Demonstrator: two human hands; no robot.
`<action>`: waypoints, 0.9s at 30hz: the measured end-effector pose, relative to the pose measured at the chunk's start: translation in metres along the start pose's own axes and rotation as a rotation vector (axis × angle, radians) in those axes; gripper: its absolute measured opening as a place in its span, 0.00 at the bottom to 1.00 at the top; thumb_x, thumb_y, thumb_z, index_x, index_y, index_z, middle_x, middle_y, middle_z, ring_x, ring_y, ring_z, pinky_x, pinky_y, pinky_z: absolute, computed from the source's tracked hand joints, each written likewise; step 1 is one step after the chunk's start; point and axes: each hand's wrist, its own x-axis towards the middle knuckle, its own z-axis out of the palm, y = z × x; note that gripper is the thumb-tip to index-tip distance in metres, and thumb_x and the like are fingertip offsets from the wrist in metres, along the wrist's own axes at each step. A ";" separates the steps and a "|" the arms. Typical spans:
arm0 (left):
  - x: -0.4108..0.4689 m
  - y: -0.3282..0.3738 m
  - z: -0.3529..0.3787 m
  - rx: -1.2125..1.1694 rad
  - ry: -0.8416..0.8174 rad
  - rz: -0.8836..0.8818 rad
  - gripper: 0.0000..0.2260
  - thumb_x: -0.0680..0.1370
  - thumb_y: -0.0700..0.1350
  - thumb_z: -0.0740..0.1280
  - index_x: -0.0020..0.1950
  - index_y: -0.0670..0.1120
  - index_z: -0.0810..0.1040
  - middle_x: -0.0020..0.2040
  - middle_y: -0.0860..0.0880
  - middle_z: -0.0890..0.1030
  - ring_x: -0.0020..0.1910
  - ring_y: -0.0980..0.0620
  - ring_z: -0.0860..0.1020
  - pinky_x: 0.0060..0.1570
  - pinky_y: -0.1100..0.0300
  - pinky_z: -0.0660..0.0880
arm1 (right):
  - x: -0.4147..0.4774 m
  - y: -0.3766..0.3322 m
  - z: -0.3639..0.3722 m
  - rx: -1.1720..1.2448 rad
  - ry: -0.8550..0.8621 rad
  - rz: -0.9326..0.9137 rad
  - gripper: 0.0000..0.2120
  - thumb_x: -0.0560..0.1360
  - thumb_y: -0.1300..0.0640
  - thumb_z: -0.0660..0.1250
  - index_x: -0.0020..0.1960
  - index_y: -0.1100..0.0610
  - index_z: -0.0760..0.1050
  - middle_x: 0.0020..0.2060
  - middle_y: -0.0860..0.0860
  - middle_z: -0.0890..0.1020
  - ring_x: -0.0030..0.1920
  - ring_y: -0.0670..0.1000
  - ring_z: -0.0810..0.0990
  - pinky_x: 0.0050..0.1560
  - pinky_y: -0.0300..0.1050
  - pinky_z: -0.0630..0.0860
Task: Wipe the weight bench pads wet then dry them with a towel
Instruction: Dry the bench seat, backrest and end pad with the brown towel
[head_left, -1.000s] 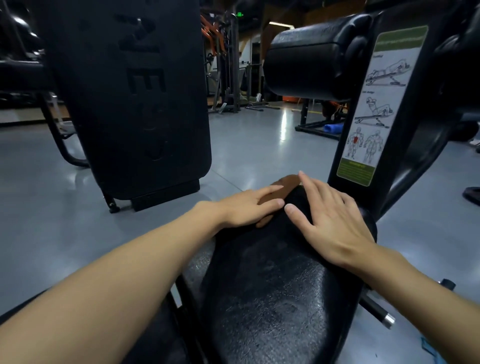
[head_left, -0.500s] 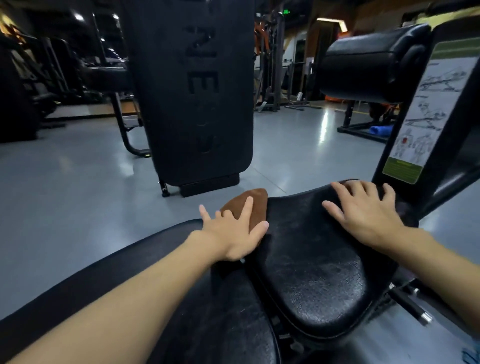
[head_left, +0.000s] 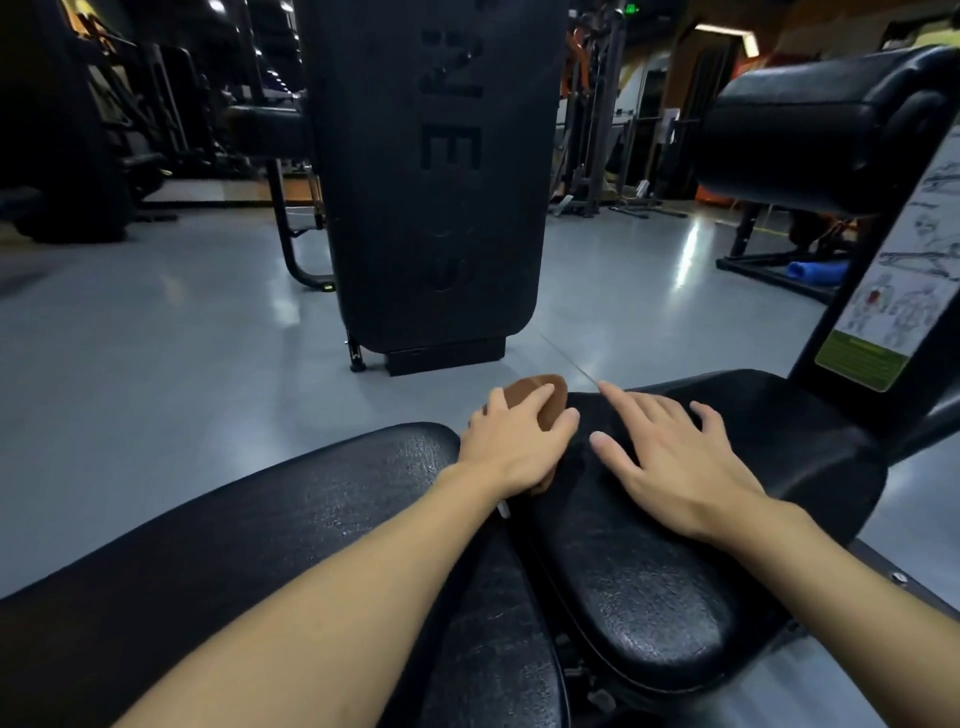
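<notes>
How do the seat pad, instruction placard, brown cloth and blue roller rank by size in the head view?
Seat pad
Instruction placard
Brown cloth, partly hidden under the left hand
Blue roller, far back, so unsure

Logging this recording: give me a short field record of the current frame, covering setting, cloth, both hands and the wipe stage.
setting: gym, grey floor
brown cloth: at the far edge, where the long pad meets the seat pad
left hand: spread over the brown cloth, pressing it down
right hand: flat on the seat pad, holding nothing
wipe stage: cannot tell wet from dry
</notes>
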 end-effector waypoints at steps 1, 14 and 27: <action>-0.002 0.002 0.000 0.003 -0.008 -0.012 0.29 0.77 0.70 0.51 0.78 0.64 0.57 0.78 0.44 0.57 0.72 0.34 0.62 0.71 0.42 0.62 | 0.000 0.001 0.000 0.001 0.000 -0.006 0.31 0.79 0.35 0.42 0.80 0.43 0.46 0.76 0.43 0.62 0.77 0.46 0.56 0.76 0.59 0.48; -0.042 0.022 0.005 0.055 -0.028 -0.140 0.29 0.79 0.69 0.45 0.80 0.63 0.50 0.80 0.40 0.47 0.73 0.27 0.56 0.72 0.40 0.57 | 0.002 0.002 0.001 0.060 0.027 -0.024 0.32 0.78 0.35 0.39 0.80 0.44 0.47 0.74 0.44 0.65 0.76 0.49 0.58 0.76 0.61 0.49; -0.114 0.044 0.027 0.138 0.047 -0.060 0.28 0.82 0.64 0.47 0.81 0.59 0.52 0.79 0.36 0.46 0.73 0.30 0.54 0.73 0.43 0.54 | -0.004 0.017 -0.013 0.069 -0.071 -0.111 0.30 0.79 0.35 0.40 0.79 0.41 0.50 0.77 0.43 0.63 0.77 0.48 0.59 0.76 0.64 0.46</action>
